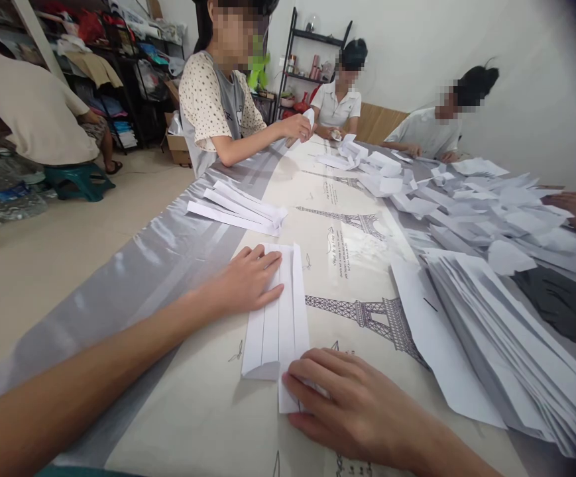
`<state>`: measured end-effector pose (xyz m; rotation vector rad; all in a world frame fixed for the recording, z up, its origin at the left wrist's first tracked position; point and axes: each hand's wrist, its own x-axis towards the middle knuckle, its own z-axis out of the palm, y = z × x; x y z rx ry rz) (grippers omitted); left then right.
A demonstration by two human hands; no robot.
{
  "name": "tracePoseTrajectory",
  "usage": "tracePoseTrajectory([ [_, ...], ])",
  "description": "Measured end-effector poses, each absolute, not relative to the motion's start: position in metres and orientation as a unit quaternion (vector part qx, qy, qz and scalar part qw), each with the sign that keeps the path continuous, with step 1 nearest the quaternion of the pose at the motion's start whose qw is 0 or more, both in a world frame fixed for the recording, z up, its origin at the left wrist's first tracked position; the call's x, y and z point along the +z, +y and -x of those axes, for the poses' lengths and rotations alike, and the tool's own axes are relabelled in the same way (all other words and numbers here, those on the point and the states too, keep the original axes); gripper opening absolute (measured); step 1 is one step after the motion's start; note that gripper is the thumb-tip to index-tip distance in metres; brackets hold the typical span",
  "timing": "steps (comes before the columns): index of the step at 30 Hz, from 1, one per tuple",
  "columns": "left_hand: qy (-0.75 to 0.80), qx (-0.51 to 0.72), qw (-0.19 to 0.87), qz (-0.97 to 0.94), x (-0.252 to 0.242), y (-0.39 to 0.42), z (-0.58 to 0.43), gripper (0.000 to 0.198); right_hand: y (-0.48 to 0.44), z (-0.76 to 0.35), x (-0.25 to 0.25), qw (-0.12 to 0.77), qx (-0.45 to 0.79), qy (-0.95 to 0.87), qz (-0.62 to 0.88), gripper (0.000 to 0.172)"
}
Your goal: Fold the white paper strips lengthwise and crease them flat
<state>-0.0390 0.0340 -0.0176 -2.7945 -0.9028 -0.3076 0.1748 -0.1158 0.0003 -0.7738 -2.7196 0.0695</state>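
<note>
A white sheet of paper [270,324] with lengthwise creases lies on the tablecloth in front of me, its right edge folded into a narrow strip. My left hand [252,278] rests on the far left part of the sheet, fingers apart and lying flat. At the near right end, my right hand [340,404] has its fingers pressed together on the folded strip, the thumb hidden beneath or behind them. Beyond the sheet, several folded paper strips [238,209] lie fanned out.
A thick stack of white sheets [496,338] lies at the right. Behind it spreads a heap of folded papers [466,205]. Several people sit around the table [133,311], one holding paper at the far left side. Another person sits on a green stool [79,180].
</note>
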Motion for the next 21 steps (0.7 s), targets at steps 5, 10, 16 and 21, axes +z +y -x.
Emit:
tracePoseTrajectory([
  [5, -0.316, -0.093, 0.1, 0.939, -0.017, 0.032, 0.037, 0.047, -0.121, -0.169, -0.002, 0.173, -0.008, -0.95, 0.261, 0.016],
  [10, -0.325, -0.096, 0.101, 0.935, -0.016, 0.028, 0.036, 0.045, -0.12, -0.164, -0.009, 0.192, 0.023, -0.936, 0.294, 0.02],
  [16, -0.335, -0.083, 0.101, 0.933, -0.016, 0.028, 0.034, 0.046, -0.111, -0.166, -0.009, 0.247, 0.242, -0.857, 0.382, 0.014],
  [21, -0.334, -0.088, 0.092, 0.934, -0.015, 0.029, 0.034, 0.046, -0.109, -0.166, -0.004, 0.23, 0.306, -0.823, 0.42, 0.014],
])
